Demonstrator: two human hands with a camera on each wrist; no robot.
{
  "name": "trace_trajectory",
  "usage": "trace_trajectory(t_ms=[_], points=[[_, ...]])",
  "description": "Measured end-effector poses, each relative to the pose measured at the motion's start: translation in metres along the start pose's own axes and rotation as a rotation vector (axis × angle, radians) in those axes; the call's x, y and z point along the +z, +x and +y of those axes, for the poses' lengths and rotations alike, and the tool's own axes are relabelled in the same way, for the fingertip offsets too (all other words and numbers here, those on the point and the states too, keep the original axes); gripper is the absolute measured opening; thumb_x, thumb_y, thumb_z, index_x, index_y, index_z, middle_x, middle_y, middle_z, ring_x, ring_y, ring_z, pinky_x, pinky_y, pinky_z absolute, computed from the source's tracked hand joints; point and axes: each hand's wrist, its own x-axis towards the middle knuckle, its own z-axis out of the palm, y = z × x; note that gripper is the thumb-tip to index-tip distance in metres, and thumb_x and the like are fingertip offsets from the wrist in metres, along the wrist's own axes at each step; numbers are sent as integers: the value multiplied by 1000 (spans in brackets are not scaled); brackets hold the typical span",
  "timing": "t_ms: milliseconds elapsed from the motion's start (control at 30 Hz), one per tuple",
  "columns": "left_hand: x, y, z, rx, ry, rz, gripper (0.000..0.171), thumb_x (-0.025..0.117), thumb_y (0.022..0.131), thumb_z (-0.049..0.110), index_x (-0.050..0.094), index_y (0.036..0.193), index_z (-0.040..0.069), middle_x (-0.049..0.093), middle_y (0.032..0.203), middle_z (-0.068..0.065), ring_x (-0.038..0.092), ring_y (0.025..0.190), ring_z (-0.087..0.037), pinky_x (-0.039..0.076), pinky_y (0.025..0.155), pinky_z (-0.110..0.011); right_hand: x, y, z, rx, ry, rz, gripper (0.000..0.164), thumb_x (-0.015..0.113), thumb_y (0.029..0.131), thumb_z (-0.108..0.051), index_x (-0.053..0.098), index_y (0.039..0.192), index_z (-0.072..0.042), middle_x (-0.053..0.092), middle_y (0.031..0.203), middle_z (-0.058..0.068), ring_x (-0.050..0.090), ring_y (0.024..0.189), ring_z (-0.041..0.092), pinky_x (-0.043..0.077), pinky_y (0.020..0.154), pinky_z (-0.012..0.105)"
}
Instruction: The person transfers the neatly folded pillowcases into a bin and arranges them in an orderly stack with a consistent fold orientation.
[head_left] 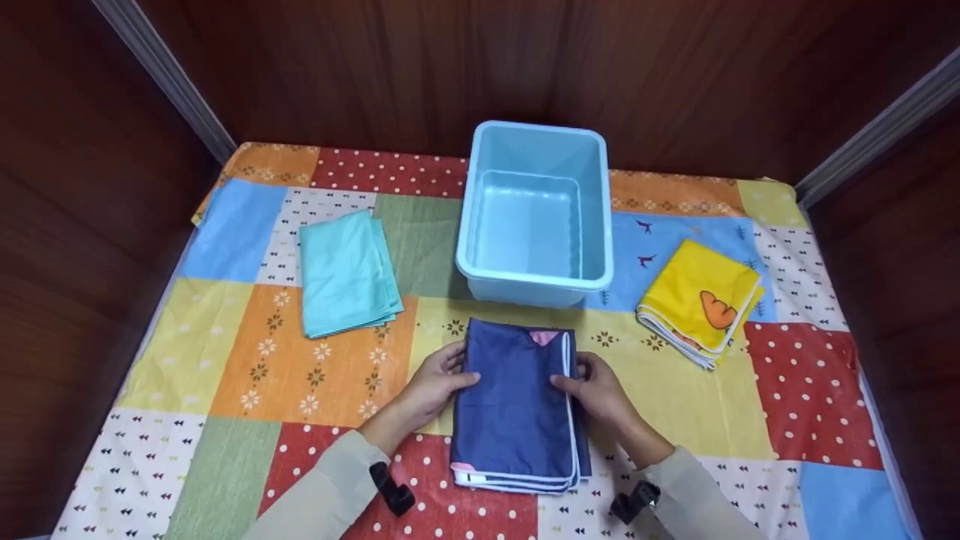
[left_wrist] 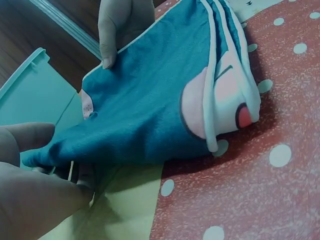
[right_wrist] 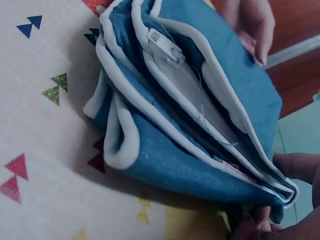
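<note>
A folded navy cushion cover (head_left: 514,420) with white piping lies in front of me, its layers stacked. My left hand (head_left: 431,386) pinches its left edge, thumb on top and fingers underneath. On the opposite edge, my right hand (head_left: 604,390) grips it the same way. The right wrist view shows a white zip pull (right_wrist: 165,46) between the loosely parted layers. Pink and white print (left_wrist: 195,102) shows at the near corner in the left wrist view. Some fingertips are hidden under the fabric.
Just beyond the cover stands a light blue plastic bin (head_left: 536,283) with nothing in it. A folded turquoise cloth (head_left: 346,274) lies at left, a folded yellow cloth with an orange print (head_left: 694,289) at right. Patchwork cloth (head_left: 315,375) covers the table; brown panels (head_left: 360,67) enclose it.
</note>
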Motion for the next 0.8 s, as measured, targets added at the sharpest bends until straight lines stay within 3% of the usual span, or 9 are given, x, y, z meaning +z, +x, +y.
trace_trajectory(t_ms=[167, 400, 567, 800], points=[[3, -2, 0, 54, 50, 17, 58, 53, 92, -14, 39, 148, -12, 55, 138, -30, 57, 121, -29, 50, 96, -32, -4, 0, 0, 6, -11, -54, 38, 68, 91, -1, 59, 125, 13, 64, 107, 18, 61, 90, 24, 53, 82, 34], [4, -2, 4, 82, -31, 12, 51, 43, 97, -13, 37, 148, -14, 58, 135, -32, 65, 111, -22, 54, 94, -34, -12, 2, 3, -62, 75, -72, 49, 60, 89, 6, 53, 137, 9, 59, 128, 23, 56, 109, 31, 46, 98, 36], [6, 1, 0, 144, -74, 68, 49, 44, 99, -9, 36, 146, -19, 52, 141, -33, 59, 120, -22, 49, 102, -32, -13, 1, 2, -86, 178, -81, 56, 55, 95, 5, 43, 150, 2, 49, 145, 23, 48, 125, 31, 40, 103, 32], [5, 3, -8, 196, -59, 86, 47, 41, 105, -2, 33, 149, -17, 45, 148, -33, 51, 131, -26, 41, 110, -34, -6, 0, 10, -93, 203, -104, 48, 49, 107, -10, 33, 152, -6, 42, 150, 20, 45, 127, 31, 41, 99, 28]])
